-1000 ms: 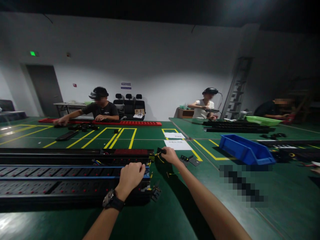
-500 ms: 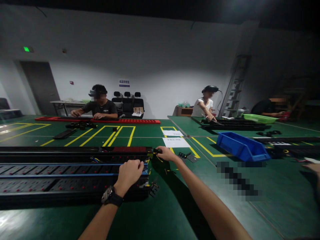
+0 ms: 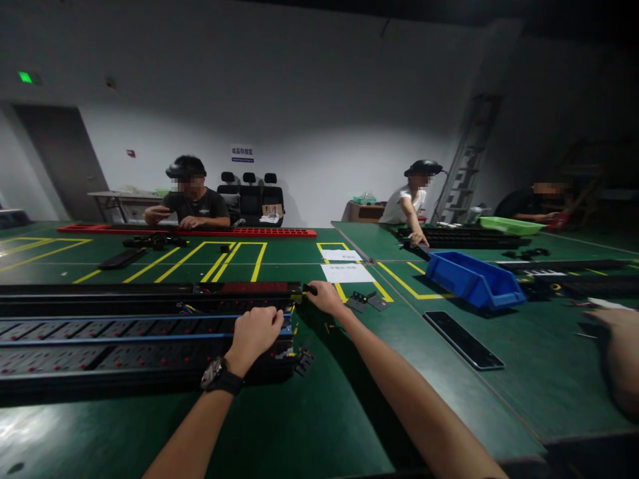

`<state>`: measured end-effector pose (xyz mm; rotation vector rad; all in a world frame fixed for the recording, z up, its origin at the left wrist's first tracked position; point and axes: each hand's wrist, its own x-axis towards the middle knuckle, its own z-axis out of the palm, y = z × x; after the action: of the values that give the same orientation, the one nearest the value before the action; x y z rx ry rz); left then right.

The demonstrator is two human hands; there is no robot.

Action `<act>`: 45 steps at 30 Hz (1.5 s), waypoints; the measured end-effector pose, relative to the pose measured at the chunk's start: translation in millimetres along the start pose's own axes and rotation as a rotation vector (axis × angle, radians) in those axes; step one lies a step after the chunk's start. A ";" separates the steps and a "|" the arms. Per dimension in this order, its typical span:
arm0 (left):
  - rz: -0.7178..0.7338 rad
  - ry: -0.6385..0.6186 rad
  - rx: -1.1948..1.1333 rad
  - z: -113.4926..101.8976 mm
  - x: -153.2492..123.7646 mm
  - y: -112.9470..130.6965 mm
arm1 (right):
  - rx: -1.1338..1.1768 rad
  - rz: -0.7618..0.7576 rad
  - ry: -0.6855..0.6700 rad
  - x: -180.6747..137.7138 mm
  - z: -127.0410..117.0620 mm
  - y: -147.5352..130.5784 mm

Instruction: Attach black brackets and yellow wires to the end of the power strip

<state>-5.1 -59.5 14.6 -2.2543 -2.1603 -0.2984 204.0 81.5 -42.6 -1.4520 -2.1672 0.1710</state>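
My left hand [image 3: 257,338], with a watch [image 3: 215,374] on its wrist, has its fingers curled over the end of a blue-edged black power strip [image 3: 164,328]. A second black power strip [image 3: 150,359] lies along its near side. Beyond them is a long black housing [image 3: 124,291] with its end by my right hand [image 3: 324,297]. My right fingers pinch a small black handle-like piece [image 3: 310,290] against that end; its exact kind is unclear. Small black end pieces lie beside the strips' near end [image 3: 303,360] and right of my right hand [image 3: 367,301].
A blue bin [image 3: 474,283] and a phone [image 3: 464,339] are on the green table to the right. Paper sheets [image 3: 345,273] lie ahead. Two co-workers sit across the table, and another person's hand [image 3: 616,326] reaches in at the right edge.
The view has shifted slightly, so everything sits a little higher and further left. Both hands stay at the strip ends. The co-worker at far left has raised a hand.
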 end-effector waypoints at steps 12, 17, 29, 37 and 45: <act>0.008 0.027 0.014 1.8 1.8 0.2 | -0.154 -0.004 -0.021 -12.4 8.0 -7.4; 0.017 0.040 0.018 3.1 3.0 -1.2 | -0.142 0.022 0.016 -17.1 16.3 -8.5; 0.019 0.029 0.026 1.9 4.4 -1.8 | 0.044 0.054 0.036 -13.5 18.8 -2.2; 0.012 0.004 0.019 -1.3 3.6 -0.6 | -0.100 0.154 0.146 -29.2 -38.2 31.7; 0.009 -0.009 0.031 -2.8 3.7 -0.1 | -0.154 0.177 0.080 -68.6 -57.1 80.1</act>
<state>-5.5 -56.1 17.8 -2.2523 -2.1430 -0.2536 317.6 43.6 -48.2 -1.7076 -2.0256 0.0077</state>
